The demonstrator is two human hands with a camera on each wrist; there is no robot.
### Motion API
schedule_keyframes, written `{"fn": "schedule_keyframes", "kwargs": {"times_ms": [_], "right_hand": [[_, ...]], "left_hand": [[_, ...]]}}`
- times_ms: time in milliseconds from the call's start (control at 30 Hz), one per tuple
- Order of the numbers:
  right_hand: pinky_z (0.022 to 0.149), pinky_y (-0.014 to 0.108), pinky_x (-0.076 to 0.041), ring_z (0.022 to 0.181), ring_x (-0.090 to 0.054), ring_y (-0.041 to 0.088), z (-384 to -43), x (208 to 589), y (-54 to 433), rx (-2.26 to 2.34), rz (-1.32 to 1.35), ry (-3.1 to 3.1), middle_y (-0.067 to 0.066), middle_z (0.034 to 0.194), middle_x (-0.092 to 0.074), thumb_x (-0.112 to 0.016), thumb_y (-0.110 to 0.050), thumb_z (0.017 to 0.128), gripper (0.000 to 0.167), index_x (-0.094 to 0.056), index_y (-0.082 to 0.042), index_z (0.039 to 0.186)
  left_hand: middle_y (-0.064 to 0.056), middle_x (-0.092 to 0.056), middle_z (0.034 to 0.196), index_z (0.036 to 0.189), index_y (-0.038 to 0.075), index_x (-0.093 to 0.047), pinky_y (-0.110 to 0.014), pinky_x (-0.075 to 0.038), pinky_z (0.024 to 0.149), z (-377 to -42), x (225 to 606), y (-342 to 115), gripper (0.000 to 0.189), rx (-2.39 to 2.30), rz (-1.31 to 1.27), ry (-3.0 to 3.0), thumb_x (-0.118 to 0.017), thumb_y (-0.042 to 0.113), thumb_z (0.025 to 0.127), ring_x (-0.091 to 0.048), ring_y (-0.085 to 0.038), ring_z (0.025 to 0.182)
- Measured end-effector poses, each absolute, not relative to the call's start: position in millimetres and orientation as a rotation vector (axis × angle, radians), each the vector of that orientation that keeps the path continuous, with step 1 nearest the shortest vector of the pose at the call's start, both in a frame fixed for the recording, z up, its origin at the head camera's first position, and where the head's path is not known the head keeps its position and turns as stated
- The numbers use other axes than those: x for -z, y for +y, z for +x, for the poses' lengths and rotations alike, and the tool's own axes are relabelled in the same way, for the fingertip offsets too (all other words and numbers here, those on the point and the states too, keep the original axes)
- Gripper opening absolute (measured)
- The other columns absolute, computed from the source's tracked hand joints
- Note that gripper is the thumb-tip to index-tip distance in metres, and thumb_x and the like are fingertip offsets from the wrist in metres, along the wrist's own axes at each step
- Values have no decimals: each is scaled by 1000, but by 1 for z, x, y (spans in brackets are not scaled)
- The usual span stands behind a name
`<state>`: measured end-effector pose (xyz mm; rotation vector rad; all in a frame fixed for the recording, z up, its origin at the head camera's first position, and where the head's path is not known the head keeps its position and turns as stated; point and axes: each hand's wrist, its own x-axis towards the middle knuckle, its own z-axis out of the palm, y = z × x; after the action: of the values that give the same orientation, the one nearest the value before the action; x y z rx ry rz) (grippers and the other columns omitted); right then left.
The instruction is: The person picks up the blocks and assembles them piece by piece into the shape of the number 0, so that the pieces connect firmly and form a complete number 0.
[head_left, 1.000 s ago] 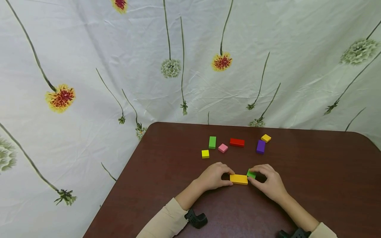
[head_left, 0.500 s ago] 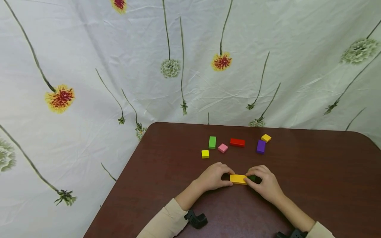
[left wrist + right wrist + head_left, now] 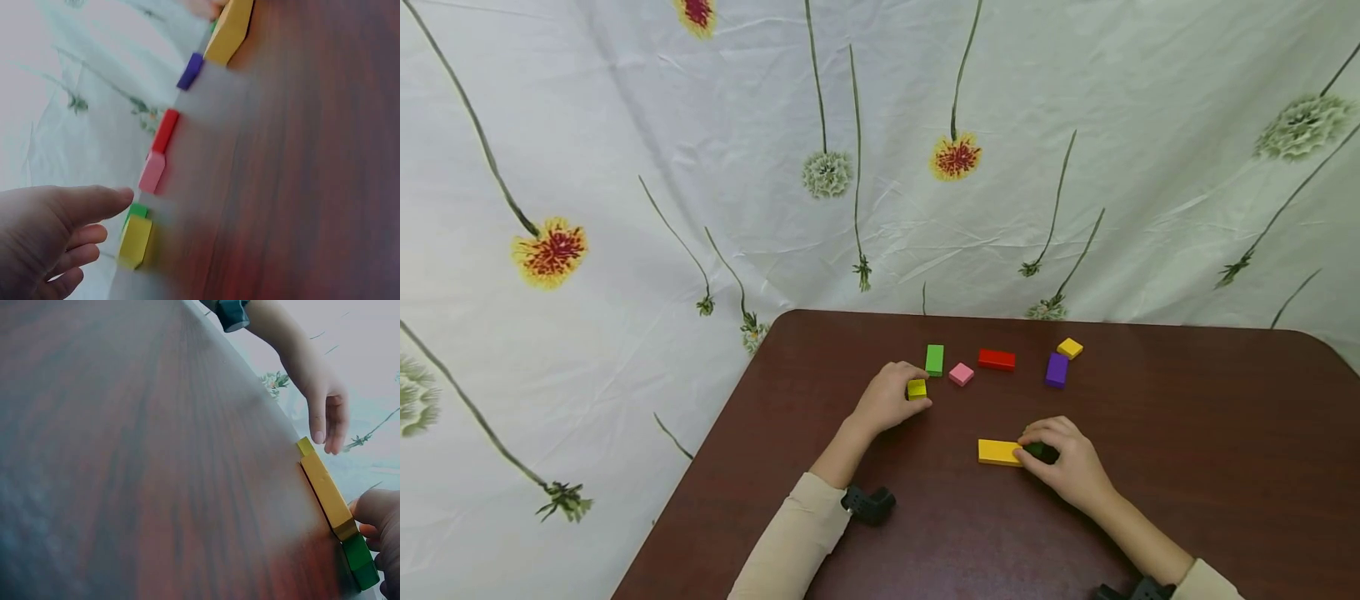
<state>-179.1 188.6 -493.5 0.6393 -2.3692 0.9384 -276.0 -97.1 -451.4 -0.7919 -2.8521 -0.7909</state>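
Note:
In the head view my left hand (image 3: 886, 402) reaches around a small yellow cube (image 3: 917, 389), thumb on the near side and fingers on the far side. The left wrist view shows its thumb stretched out beside that cube (image 3: 135, 242), apart from it. My right hand (image 3: 1072, 467) pinches the right end of a long orange-yellow block (image 3: 996, 452) between thumb and index finger. Against this end sits a green block (image 3: 359, 557), mostly in the shade of the palm from above. Both blocks lie in line on the dark wooden table (image 3: 955, 517).
Beyond the hands lie an upright-lying green block (image 3: 934, 360), a pink block (image 3: 961, 374), a red block (image 3: 997, 360) and a purple block (image 3: 1056, 370) touching a yellow one (image 3: 1070, 348). A flowered cloth (image 3: 737, 125) hangs behind the table's far edge.
My left hand has let go of the orange-yellow block and moved left and away to the yellow cube. My right hand shifted slightly left from the green block onto the orange-yellow block's end.

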Motion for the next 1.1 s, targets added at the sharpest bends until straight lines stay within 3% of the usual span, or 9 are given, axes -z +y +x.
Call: {"fn": "schedule_keyframes", "kwargs": {"times_ms": [333,600,1100], "right_hand": [[73,38,-52,90,-57,15,-180,494,189,-945,633,-2376,0,93,-68,-85,-10,71,16,-74,-13,82],[73,39,-53,90,-57,14,-180,494,190,-949,630,-2382,-1,93,-67,-85,-11,71,16,-74,-14,82],[73,40,-53,90,-57,14,-180,495,190,-945,634,-2383,-1,93,-67,-86,-11,71,16,-74,-14,82]], "left_hand": [[-9,-65,113,118,4,-67,-38,-48,87,-289,459,-108,42,806,-758,-2899,-77,27,83,-55,-24,99],[-8,-66,107,111,4,-70,-38,-48,87,-293,464,-107,31,830,-754,-2873,-76,19,84,-57,-23,95],[1,-63,96,106,10,-71,-31,-49,80,-269,455,-82,29,844,-800,-2910,-76,28,84,-54,-16,89]]}}
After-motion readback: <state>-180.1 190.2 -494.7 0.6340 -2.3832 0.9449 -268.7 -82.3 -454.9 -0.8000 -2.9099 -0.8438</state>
